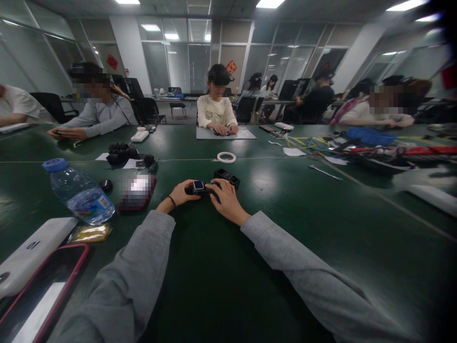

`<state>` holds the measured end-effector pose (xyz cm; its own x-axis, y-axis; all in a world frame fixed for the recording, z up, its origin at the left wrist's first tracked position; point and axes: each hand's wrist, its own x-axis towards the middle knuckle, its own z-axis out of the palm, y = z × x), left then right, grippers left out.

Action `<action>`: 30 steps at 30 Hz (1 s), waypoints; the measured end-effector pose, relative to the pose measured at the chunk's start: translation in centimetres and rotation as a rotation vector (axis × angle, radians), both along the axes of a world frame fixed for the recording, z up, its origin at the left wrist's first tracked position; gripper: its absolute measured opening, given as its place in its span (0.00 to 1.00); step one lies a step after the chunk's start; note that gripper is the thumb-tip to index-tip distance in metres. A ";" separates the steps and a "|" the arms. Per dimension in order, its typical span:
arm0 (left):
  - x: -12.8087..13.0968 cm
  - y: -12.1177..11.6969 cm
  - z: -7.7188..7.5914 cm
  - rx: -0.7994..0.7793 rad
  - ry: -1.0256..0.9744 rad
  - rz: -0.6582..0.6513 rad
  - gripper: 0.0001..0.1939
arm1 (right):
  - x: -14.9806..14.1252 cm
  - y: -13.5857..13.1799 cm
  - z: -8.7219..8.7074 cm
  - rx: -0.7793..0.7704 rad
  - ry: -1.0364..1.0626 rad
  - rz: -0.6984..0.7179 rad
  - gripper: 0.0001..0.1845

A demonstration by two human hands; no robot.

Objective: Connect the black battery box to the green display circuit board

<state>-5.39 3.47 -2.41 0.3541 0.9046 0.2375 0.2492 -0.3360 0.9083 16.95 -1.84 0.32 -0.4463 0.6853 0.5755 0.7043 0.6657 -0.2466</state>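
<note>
Both my arms, in grey sleeves, reach forward over a dark green table (221, 267). My left hand (181, 193) and my right hand (225, 200) meet around a small black device with a little blue screen (199, 186). The fingers of both hands are curled onto it, the left from its left side, the right from its right side. A black box-like part (227, 176) lies just behind my right hand, touching or nearly touching the device.
A tilted water bottle (80, 191), a white pack (32, 252), a phone in a pink case (39, 295) and a yellow packet (89, 233) lie at my left. A tape roll (226, 157), black parts (121, 153) and cables (357, 147) sit further off. Several people sit around the tables.
</note>
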 end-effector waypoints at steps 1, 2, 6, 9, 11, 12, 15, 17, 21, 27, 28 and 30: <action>0.0 0.0 0.0 -0.008 -0.001 0.007 0.33 | 0.0 0.0 0.0 -0.002 0.001 0.000 0.21; 0.0 0.0 0.0 -0.015 -0.002 0.013 0.33 | 0.0 0.1 0.0 -0.003 0.002 -0.001 0.21; 0.0 0.0 0.1 -0.021 0.000 0.009 0.33 | -0.1 0.2 -0.1 -0.013 0.003 -0.008 0.20; 0.0 0.0 0.1 -0.013 0.016 0.012 0.33 | -0.1 0.1 -0.2 -0.014 -0.018 -0.013 0.21; 0.1 0.0 0.1 -0.002 0.033 0.013 0.33 | -0.1 0.0 -0.1 -0.004 -0.044 -0.015 0.24; 0.1 0.0 0.1 0.002 0.041 0.013 0.33 | -0.1 -0.1 -0.1 0.000 -0.059 -0.014 0.25; 0.0 0.1 0.0 0.005 0.063 0.018 0.33 | -0.1 -0.1 -0.1 -0.005 -0.090 -0.018 0.26; 0.0 0.2 -0.1 0.008 0.074 0.022 0.33 | -0.1 0.0 -0.3 -0.019 -0.088 -0.027 0.26; -0.1 0.3 -0.2 0.026 0.091 0.014 0.33 | -0.2 0.4 -0.6 -0.048 -0.054 -0.047 0.25; -0.2 0.4 -0.3 0.020 0.081 0.014 0.33 | -0.1 0.5 -0.6 -0.064 -0.053 -0.038 0.25; -0.2 0.3 -0.3 0.017 0.078 0.017 0.33 | -0.1 0.4 -0.5 -0.063 -0.058 -0.037 0.26; -0.1 0.3 -0.3 0.015 0.078 0.023 0.33 | -0.1 0.4 -0.5 -0.061 -0.068 -0.038 0.26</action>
<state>-5.50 3.78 -2.68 0.3515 0.9090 0.2239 0.3265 -0.3432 0.8807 16.88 -1.47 -0.16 -0.4559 0.7352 0.5017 0.7452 0.6235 -0.2364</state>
